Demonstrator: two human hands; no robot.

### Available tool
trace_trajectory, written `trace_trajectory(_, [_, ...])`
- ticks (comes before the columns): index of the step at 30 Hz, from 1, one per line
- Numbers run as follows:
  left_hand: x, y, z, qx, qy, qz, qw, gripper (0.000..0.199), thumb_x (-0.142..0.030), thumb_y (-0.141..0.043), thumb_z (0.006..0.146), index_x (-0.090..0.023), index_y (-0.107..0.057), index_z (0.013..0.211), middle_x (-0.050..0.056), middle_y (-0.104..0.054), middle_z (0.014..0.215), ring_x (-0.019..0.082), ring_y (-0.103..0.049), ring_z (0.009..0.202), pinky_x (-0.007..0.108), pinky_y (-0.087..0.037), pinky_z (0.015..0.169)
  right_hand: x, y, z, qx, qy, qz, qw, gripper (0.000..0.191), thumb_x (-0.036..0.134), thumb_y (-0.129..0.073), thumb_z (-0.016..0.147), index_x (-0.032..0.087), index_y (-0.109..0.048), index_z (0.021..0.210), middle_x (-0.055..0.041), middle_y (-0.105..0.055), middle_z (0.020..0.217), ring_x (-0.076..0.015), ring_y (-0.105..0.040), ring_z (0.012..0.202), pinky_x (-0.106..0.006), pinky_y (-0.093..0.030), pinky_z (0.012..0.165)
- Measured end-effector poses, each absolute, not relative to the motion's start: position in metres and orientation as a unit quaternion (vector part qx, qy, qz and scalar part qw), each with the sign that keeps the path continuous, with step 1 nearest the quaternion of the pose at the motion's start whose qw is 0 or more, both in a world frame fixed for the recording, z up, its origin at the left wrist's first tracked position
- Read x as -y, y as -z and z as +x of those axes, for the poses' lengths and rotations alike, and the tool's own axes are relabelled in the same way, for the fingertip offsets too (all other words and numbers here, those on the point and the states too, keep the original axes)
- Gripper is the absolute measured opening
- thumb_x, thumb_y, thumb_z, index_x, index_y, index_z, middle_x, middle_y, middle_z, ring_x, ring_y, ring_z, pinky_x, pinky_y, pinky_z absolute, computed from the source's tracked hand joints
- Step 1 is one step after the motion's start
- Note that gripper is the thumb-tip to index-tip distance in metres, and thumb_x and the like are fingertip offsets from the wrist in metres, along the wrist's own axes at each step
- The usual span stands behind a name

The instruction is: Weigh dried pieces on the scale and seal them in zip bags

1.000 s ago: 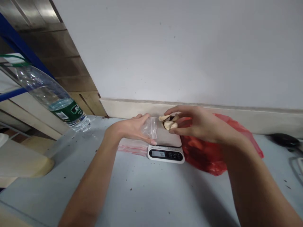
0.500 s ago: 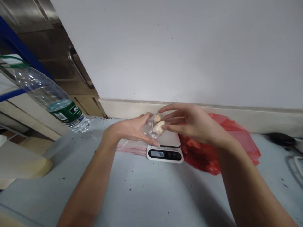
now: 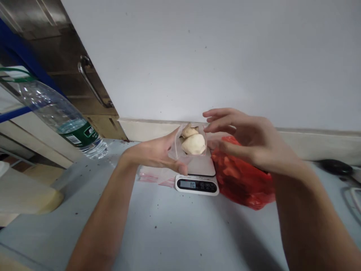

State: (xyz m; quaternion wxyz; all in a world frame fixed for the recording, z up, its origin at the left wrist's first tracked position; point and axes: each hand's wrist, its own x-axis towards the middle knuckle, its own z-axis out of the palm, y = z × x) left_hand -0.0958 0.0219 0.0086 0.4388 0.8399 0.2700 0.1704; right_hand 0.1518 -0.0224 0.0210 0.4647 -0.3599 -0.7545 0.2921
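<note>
A small clear plastic bag (image 3: 176,150) with pale, cream-coloured pieces (image 3: 194,144) in it is held by my left hand (image 3: 159,152), thumb on the near side. It hangs over the plate of a white digital scale (image 3: 197,184), whose display reads 0.0. My right hand (image 3: 239,131) is just right of the bag with its fingers apart and nothing visible between them. Under and behind that hand lies a crumpled red plastic bag (image 3: 242,180). Flat clear bags with pink edges (image 3: 156,177) lie left of the scale.
On the left stand a large water bottle (image 3: 76,131) with a green label and a whitish container (image 3: 25,192). A black object (image 3: 335,166) and a white cable (image 3: 355,197) are at the right. The wall (image 3: 211,67) rises behind the table.
The bag now faces up and shows more of the pale pieces. My right hand has moved right, away from them. The scale display went from 9.6 to 0.0.
</note>
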Motion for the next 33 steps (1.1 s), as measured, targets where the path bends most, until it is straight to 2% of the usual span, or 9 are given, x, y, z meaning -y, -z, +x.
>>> trace_trajectory(2, [-0.021,-0.011,-0.094,-0.244,-0.178,0.843,0.446,0.116,-0.092,-0.071,0.064,-0.029,-0.037,0.155,0.015,-0.049,0.155,0.038,-0.045,0.145,0.050,-0.046,0.112,0.023,-0.023,0.155,0.774,-0.288,-0.351,0.442,0.010,0.034,-0.082,0.078,0.029,-0.080,0.087,-0.0083,-0.072,0.126,-0.0352,-0.056,0.137,-0.046,-0.060,0.094])
trace_trajectory(6, [-0.021,-0.012,-0.091,-0.190,-0.175,0.846,0.466,0.105,-0.092,-0.066,0.069,-0.027,-0.048,0.149,0.015,-0.057,0.148,0.035,-0.054,0.137,0.046,-0.052,0.106,0.022,-0.021,0.154,0.778,-0.283,-0.344,0.442,0.011,0.037,-0.080,0.082,0.028,-0.077,0.077,-0.0078,-0.072,0.129,-0.0337,-0.055,0.138,-0.046,-0.059,0.097])
trace_trajectory(10, [-0.021,-0.012,-0.091,-0.182,-0.181,0.839,0.480,0.092,-0.091,-0.062,0.075,-0.029,-0.058,0.143,0.012,-0.056,0.153,0.032,-0.053,0.141,0.045,-0.047,0.115,0.018,-0.016,0.153,0.770,-0.308,-0.328,0.453,0.016,0.039,-0.075,0.088,0.026,-0.074,0.077,-0.0087,-0.070,0.131,-0.0318,-0.059,0.134,-0.044,-0.059,0.096])
trace_trajectory(12, [-0.021,-0.012,-0.091,-0.197,-0.201,0.828,0.485,0.081,-0.086,-0.064,0.079,-0.031,-0.063,0.139,0.010,-0.059,0.151,0.030,-0.053,0.142,0.043,-0.048,0.114,0.016,-0.014,0.153,0.760,-0.304,-0.329,0.470,0.018,0.042,-0.074,0.089,0.026,-0.072,0.079,-0.0093,-0.072,0.126,-0.0317,-0.060,0.133,-0.045,-0.058,0.096])
trace_trajectory(15, [-0.020,-0.013,-0.091,-0.255,-0.244,0.807,0.474,0.059,-0.069,-0.072,0.087,-0.029,-0.071,0.131,0.009,-0.070,0.138,0.027,-0.068,0.124,0.039,-0.057,0.102,0.014,-0.012,0.154,0.742,-0.284,-0.346,0.499,0.022,0.045,-0.075,0.087,0.025,-0.070,0.078,-0.0093,-0.072,0.121,-0.0310,-0.064,0.125,-0.045,-0.059,0.093])
trace_trajectory(17, [-0.020,-0.012,-0.091,-0.301,-0.285,0.786,0.459,0.048,-0.057,-0.074,0.090,-0.025,-0.074,0.127,0.009,-0.076,0.126,0.025,-0.074,0.109,0.036,-0.062,0.091,0.013,-0.012,0.154,0.732,-0.269,-0.363,0.509,0.025,0.047,-0.076,0.087,0.025,-0.069,0.078,-0.0096,-0.072,0.119,-0.0299,-0.067,0.117,-0.044,-0.060,0.089])
trace_trajectory(19, [-0.020,-0.012,-0.091,-0.327,-0.333,0.769,0.437,0.040,-0.049,-0.076,0.090,-0.022,-0.078,0.120,0.009,-0.080,0.116,0.024,-0.076,0.102,0.033,-0.063,0.087,0.014,-0.013,0.154,0.728,-0.249,-0.379,0.515,0.027,0.049,-0.076,0.087,0.024,-0.070,0.078,-0.0099,-0.072,0.115,-0.0293,-0.068,0.113,-0.042,-0.061,0.086])
trace_trajectory(24, [-0.018,-0.014,-0.088,-0.358,-0.414,0.755,0.361,0.029,-0.042,-0.081,0.087,-0.018,-0.083,0.103,0.007,-0.082,0.094,0.022,-0.077,0.091,0.029,-0.062,0.081,0.014,-0.014,0.154,0.734,-0.209,-0.402,0.506,0.025,0.047,-0.075,0.087,0.024,-0.068,0.079,-0.0090,-0.073,0.108,-0.0265,-0.070,0.104,-0.037,-0.062,0.077])
trace_trajectory(33, [-0.010,-0.019,-0.078,-0.385,-0.457,0.764,0.245,0.019,-0.035,-0.081,0.086,-0.016,-0.082,0.083,0.006,-0.081,0.083,0.020,-0.076,0.081,0.026,-0.062,0.076,0.017,-0.015,0.153,0.736,-0.197,-0.437,0.478,0.023,0.045,-0.068,0.089,0.023,-0.064,0.082,-0.0054,-0.074,0.092,-0.0214,-0.070,0.081,-0.036,-0.059,0.072])
